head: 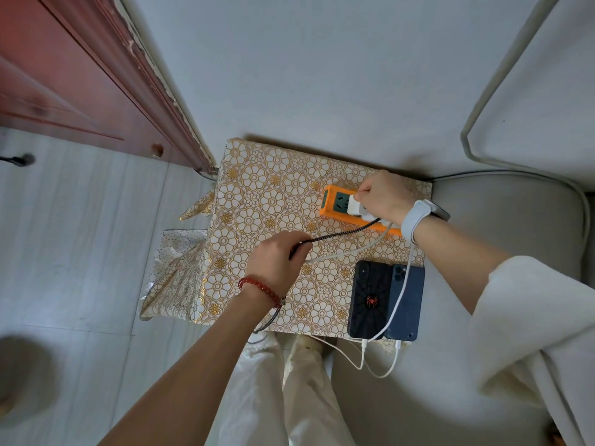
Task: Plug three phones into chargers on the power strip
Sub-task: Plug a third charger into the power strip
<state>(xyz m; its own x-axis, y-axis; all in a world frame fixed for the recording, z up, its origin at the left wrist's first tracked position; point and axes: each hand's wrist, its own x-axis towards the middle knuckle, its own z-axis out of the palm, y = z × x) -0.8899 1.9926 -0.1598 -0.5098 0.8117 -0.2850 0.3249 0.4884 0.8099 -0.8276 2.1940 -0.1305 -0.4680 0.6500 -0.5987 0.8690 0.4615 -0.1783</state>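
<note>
Power strip (331, 201) under my right hand (383, 196), which pinches a white charger (355, 206) at its socket (press straight, don't rock), left hand (277, 255) closed on the braided cable (341, 233), two phones (386, 300) below my right wrist.

The power strip (335, 206) was placed at the far right of the bench (257, 204). Two phones (370, 299) were laid side by side, touching, at the near right edge.
</note>
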